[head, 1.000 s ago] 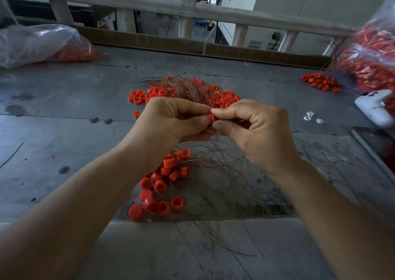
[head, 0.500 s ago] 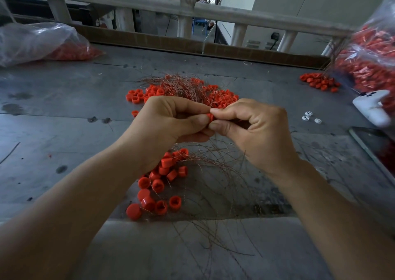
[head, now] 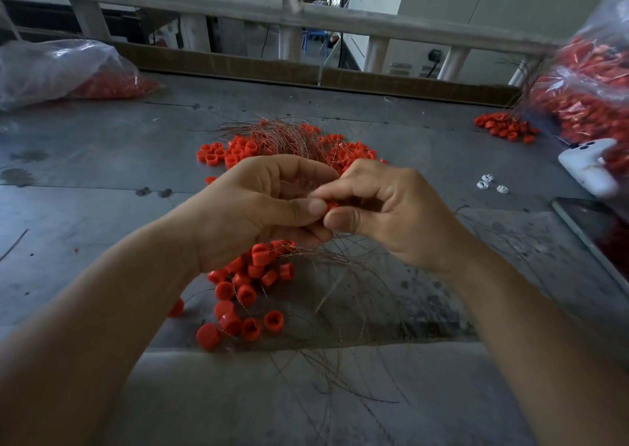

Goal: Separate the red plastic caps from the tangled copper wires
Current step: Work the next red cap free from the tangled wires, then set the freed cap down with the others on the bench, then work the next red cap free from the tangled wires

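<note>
Both hands work raised above the desk (head: 102, 173), apparently so that the trailing strands hang free of the piles. The left grip (head: 258, 207) is closed, thumb and curled fingers pinching one red cap (head: 332, 205). The right grip (head: 384, 214) is likewise closed, pinching the same cap from the opposite side. The copper wires (head: 340, 268) trail beneath. The freed caps (head: 245, 289) lie under the left wrist.

Left forearm (head: 102, 309) and right forearm (head: 527, 326) bare to the frame edge. Left hand (head: 258, 207) and right hand (head: 391, 214) bare. Thumbnails (head: 315, 206) short.
</note>
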`<act>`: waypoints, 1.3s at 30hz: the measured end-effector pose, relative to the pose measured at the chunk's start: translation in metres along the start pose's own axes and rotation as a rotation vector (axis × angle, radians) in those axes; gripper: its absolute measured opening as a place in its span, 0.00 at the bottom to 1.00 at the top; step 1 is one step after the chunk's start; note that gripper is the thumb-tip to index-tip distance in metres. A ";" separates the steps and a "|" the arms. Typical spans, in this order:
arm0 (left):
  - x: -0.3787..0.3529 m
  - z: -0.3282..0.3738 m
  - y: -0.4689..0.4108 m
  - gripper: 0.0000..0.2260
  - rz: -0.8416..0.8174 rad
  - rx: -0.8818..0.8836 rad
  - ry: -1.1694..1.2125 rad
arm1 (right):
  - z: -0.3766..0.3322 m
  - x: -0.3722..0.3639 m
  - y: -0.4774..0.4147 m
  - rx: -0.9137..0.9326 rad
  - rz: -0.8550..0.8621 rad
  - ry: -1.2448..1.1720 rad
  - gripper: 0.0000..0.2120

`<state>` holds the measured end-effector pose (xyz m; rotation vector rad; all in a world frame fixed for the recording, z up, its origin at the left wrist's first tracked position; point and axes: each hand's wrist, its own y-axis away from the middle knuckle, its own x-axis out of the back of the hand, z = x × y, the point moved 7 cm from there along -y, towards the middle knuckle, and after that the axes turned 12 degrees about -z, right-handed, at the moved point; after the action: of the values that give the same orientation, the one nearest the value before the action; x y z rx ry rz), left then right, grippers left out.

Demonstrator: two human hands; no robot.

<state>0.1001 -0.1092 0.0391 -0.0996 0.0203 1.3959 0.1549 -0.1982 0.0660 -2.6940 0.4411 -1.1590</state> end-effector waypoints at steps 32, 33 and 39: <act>-0.005 0.019 0.003 0.21 0.132 -0.201 0.075 | 0.000 -0.003 0.002 -0.021 0.058 -0.456 0.19; -0.003 0.020 0.003 0.20 0.132 -0.213 0.114 | 0.002 -0.004 0.002 -0.029 0.033 -0.538 0.20; -0.001 0.026 0.005 0.20 0.102 -0.271 0.192 | 0.008 -0.011 0.000 -0.100 -0.029 -0.732 0.19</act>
<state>0.0940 -0.1071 0.0648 -0.4638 -0.0046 1.4813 0.1540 -0.1938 0.0530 -2.9504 0.3374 -0.0997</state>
